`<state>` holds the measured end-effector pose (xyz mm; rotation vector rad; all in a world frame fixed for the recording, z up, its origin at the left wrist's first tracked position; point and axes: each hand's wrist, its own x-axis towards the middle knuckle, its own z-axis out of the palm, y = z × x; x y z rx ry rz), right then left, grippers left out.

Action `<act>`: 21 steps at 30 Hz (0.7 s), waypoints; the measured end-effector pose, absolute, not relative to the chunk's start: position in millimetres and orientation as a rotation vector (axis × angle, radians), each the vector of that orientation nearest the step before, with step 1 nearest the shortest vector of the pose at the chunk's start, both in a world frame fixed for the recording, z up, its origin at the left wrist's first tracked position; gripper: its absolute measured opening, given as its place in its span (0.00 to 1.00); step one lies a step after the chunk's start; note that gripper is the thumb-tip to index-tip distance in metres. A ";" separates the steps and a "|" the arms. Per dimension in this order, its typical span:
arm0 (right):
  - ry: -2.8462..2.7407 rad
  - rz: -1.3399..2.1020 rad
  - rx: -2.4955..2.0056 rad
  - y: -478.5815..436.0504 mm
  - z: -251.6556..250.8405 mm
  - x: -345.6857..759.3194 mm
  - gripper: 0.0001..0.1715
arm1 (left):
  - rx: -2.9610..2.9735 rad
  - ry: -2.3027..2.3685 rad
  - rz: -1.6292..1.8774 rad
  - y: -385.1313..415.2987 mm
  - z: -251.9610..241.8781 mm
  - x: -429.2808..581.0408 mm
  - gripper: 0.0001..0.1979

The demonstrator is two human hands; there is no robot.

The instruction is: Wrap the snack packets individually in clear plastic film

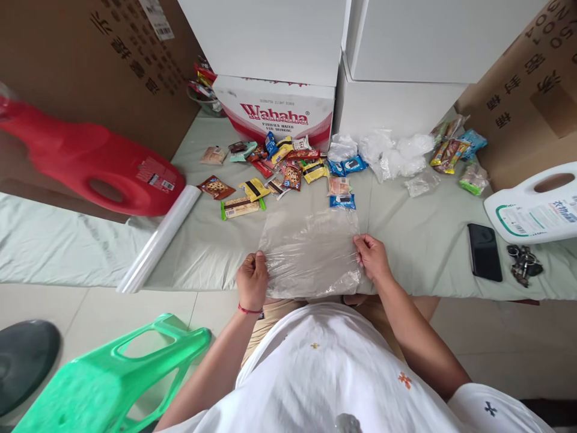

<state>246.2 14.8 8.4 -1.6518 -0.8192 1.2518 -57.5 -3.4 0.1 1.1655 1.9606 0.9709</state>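
hands (252, 281) pinch clear plastic (311, 255) at both sides; snacks (293, 176) lie beyond

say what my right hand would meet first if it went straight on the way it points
The clear plastic film the right hand pinches comes first. Beyond it, perhaps the blue snack packet near the film's far edge, though depth is hard to judge.

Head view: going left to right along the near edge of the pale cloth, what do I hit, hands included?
Clear plastic roll → left hand → clear plastic sheet → right hand → black phone → bunch of keys
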 end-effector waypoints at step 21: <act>-1.516 0.626 -1.947 19.8 5.5 301.5 0.15 | 2.400 1.731 0.138 61.8 -1.0 -32.2 0.29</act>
